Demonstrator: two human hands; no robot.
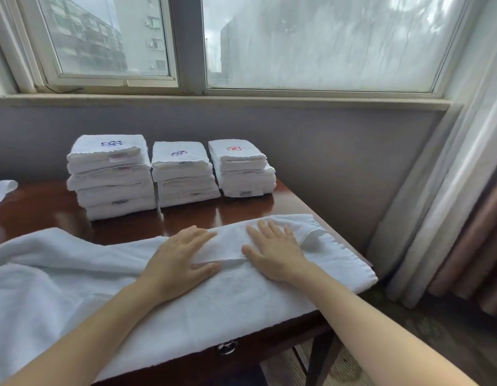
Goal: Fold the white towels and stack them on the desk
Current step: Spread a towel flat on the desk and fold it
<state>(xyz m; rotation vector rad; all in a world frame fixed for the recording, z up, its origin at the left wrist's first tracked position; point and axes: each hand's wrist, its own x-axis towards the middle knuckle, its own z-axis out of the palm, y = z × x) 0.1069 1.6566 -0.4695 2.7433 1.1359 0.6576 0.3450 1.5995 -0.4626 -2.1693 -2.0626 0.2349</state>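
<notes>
A long white towel (74, 280) lies spread across the front of the dark wooden desk (241, 210), its right end folded over near the desk's right edge. My left hand (177, 260) and my right hand (272, 252) press flat on the towel side by side, fingers straight. Behind them stand three stacks of folded white towels: a tall left stack (110, 176) with a blue emblem, a middle stack (183, 174) with a blue emblem, and a shorter right stack (241, 168) with a red emblem.
Another piece of white cloth (2, 188) shows at the desk's far left. A grey wall and window sill (213, 100) rise behind the desk. Curtains (450, 204) hang at the right. A drawer pull (227, 347) sits under the desk's front edge.
</notes>
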